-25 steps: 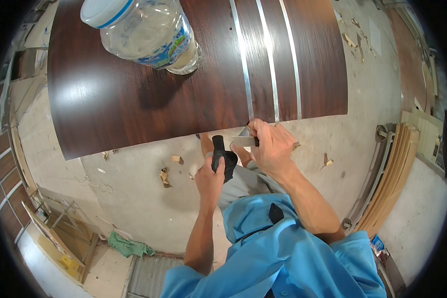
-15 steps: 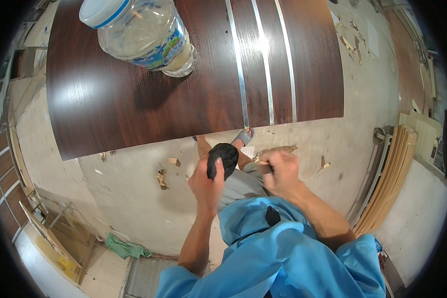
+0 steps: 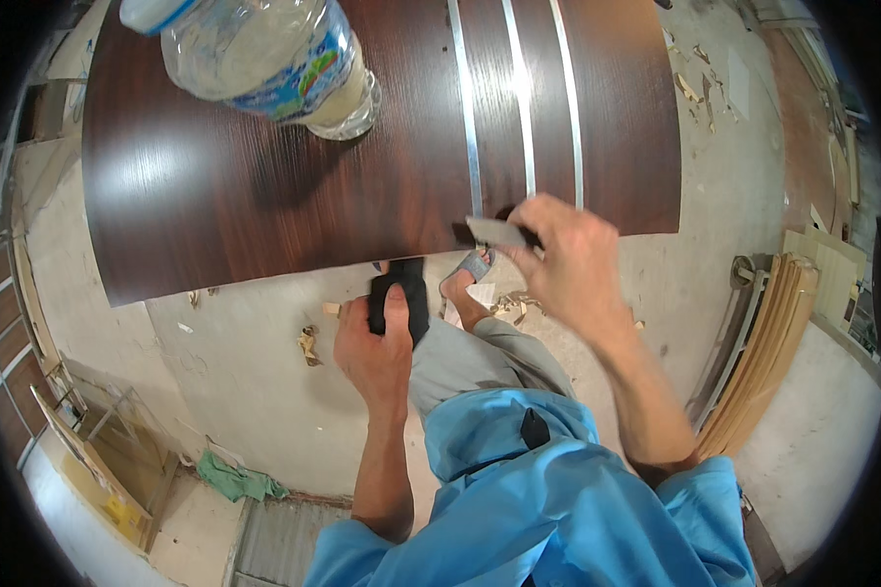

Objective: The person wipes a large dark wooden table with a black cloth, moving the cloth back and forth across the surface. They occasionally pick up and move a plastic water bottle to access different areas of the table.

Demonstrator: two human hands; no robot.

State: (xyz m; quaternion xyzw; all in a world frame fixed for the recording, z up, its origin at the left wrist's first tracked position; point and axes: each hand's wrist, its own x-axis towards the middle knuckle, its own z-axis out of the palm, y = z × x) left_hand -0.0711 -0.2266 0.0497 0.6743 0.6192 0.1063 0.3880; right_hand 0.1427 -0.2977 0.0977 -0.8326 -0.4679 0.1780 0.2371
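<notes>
Raised again, right hand (image 3: 570, 256) pinches a grey blade (image 3: 495, 232) at the dark panel (image 3: 264, 186) edge; left hand (image 3: 377, 342) grips a black block (image 3: 401, 298).

Plastic bottle (image 3: 264, 61) (upright); wood scraps (image 3: 309, 344); green rag (image 3: 237, 481)

Dark brown wood-grain panel (image 3: 264, 196) with silver stripes (image 3: 519, 98); blue shirt (image 3: 558, 519).

Both forearms reach forward, bare below blue sleeves; the left hand (image 3: 380, 338) is closed in a fist, the right hand (image 3: 568, 259) pinches with fingers curled.
</notes>
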